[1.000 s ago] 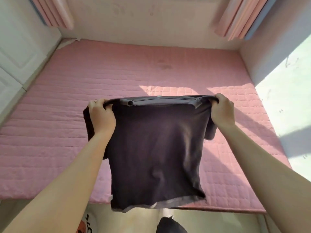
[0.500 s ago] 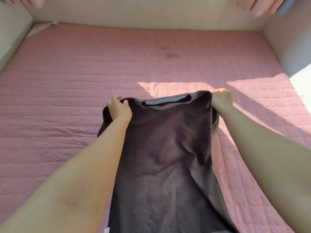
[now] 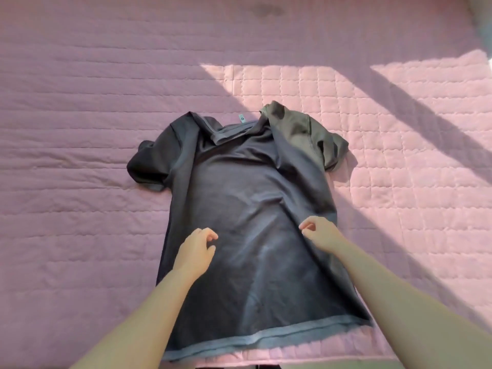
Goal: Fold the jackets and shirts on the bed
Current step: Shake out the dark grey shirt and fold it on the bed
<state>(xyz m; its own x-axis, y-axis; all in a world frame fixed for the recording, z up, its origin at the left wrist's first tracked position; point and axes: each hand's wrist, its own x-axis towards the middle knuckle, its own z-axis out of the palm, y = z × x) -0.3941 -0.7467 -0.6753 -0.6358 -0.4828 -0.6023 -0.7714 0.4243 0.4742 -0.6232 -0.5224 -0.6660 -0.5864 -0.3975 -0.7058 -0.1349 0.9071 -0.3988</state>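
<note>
Now, the dark shirt (image 3: 250,209) lies spread on the pink bed (image 3: 80,129), left hand (image 3: 195,251) and right hand (image 3: 319,233) hovering over it, loose-fingered, gripping nothing. Risk: collar (image 3: 229,131) bunched, sunlit sleeve (image 3: 300,134) flipped over — folding now would likely trap creases.

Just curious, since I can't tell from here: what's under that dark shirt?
The shirt lies spread flat on the pink quilt, which shows on every side of it. The quilt directly beneath is covered, so I cannot see whether anything else lies there.
</note>
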